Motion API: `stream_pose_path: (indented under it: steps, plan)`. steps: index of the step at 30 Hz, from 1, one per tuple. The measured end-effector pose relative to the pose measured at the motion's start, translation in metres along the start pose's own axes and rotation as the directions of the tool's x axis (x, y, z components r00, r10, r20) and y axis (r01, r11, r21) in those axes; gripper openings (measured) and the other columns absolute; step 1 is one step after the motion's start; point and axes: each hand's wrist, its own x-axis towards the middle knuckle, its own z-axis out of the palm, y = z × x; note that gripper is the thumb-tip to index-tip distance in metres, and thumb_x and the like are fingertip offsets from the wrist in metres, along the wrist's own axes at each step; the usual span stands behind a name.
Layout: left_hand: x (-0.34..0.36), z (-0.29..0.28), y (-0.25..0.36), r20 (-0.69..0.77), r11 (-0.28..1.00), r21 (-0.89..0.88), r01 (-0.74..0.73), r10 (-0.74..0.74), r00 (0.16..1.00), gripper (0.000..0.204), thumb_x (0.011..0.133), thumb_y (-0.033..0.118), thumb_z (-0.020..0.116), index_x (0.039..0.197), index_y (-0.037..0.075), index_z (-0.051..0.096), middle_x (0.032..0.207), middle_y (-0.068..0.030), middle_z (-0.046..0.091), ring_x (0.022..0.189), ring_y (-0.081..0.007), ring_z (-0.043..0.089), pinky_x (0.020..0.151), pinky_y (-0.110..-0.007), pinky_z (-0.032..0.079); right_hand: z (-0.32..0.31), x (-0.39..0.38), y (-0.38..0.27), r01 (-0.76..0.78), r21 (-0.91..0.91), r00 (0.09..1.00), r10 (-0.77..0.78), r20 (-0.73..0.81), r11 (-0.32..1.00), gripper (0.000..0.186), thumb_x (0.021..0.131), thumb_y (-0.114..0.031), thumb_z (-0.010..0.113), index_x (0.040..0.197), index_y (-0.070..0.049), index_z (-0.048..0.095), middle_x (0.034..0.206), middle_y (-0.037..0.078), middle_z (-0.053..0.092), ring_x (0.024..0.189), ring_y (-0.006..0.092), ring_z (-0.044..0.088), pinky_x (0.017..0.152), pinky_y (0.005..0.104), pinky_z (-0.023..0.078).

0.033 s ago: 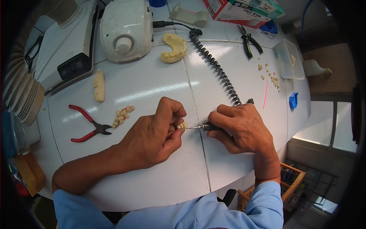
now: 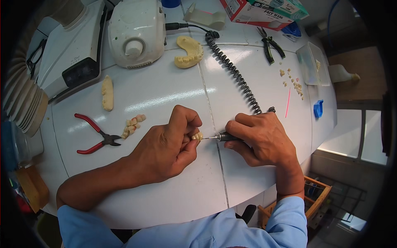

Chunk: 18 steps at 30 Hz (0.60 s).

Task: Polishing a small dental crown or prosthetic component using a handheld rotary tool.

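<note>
My left hand (image 2: pixel 165 146) pinches a small cream tooth-shaped piece (image 2: pixel 197 136) between thumb and fingers at the centre. My right hand (image 2: pixel 260 140) grips a dark rotary handpiece (image 2: pixel 225 137), whose thin metal bit (image 2: pixel 209 138) reaches sideways to that piece, at or very near its surface. A coiled black cord (image 2: pixel 233 72) runs up from the handpiece toward the white control unit (image 2: pixel 136 33). Left of my hands lie several loose tooth pieces (image 2: pixel 132 124) and red-handled cutters (image 2: pixel 89 146).
Around are two dental models (image 2: pixel 188 58) (image 2: pixel 107 93), a white machine (image 2: pixel 70 49), a ribbed hose (image 2: pixel 25 105), black pliers (image 2: pixel 269 49), scattered small teeth (image 2: pixel 297 87), a pink stick (image 2: pixel 288 103), a blue piece (image 2: pixel 318 109), a clear container (image 2: pixel 314 74) and boxes (image 2: pixel 252 14).
</note>
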Motion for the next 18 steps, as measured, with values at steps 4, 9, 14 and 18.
stream_pose_path:
  steps: [4, 9, 14, 18]
  plan:
    - [-0.0002, -0.0007, 0.0000, 0.010, 1.000, -0.001, 0.003, -0.003, 1.000, 0.041, 0.100, -0.003, 0.063, 0.130, 0.001, 0.034, 0.103, -0.0136, 0.068, 0.080, -0.0138, 0.068, 0.070, -0.027, 0.055, -0.0003, 0.0005, -0.0034, -0.042, -0.026, 0.999, 0.042, 0.010, 0.999, 0.024, 0.099, -0.033, 0.076, 0.103, -0.012, 0.065, 0.077, 0.006, 0.061, 0.061, 0.0314, 0.065, 0.055, 0.0448, 0.047]
    - [0.0001, -0.0011, -0.0004, 0.018, 0.999, 0.040, -0.032, 0.032, 0.999, 0.043, 0.100, -0.002, 0.066, 0.130, 0.001, 0.034, 0.105, -0.0161, 0.069, 0.085, -0.0179, 0.073, 0.074, -0.030, 0.060, -0.0016, -0.0003, -0.0022, -0.017, -0.010, 1.000, 0.018, 0.021, 1.000, 0.024, 0.099, -0.034, 0.076, 0.104, -0.013, 0.066, 0.077, 0.006, 0.061, 0.061, 0.0306, 0.066, 0.056, 0.0444, 0.048]
    - [-0.0006, 0.0003, -0.0028, 0.032, 0.995, 0.071, -0.066, 0.064, 0.997, 0.044, 0.100, -0.004, 0.066, 0.130, 0.000, 0.035, 0.106, -0.0178, 0.069, 0.085, -0.0211, 0.076, 0.075, -0.032, 0.063, -0.0007, 0.0003, -0.0034, -0.041, -0.033, 0.999, 0.042, 0.033, 0.999, 0.023, 0.099, -0.034, 0.077, 0.104, -0.013, 0.067, 0.078, 0.005, 0.062, 0.061, 0.0298, 0.066, 0.056, 0.0442, 0.048]
    - [-0.0002, 0.0000, -0.0017, 0.039, 0.994, 0.076, -0.082, 0.079, 0.996, 0.043, 0.099, -0.005, 0.066, 0.129, -0.001, 0.036, 0.105, -0.0179, 0.068, 0.084, -0.0229, 0.077, 0.076, -0.033, 0.064, -0.0011, -0.0009, -0.0042, -0.039, -0.041, 0.999, 0.041, 0.034, 0.998, 0.023, 0.099, -0.034, 0.077, 0.105, -0.014, 0.068, 0.079, 0.005, 0.062, 0.062, 0.0292, 0.066, 0.056, 0.0438, 0.049]
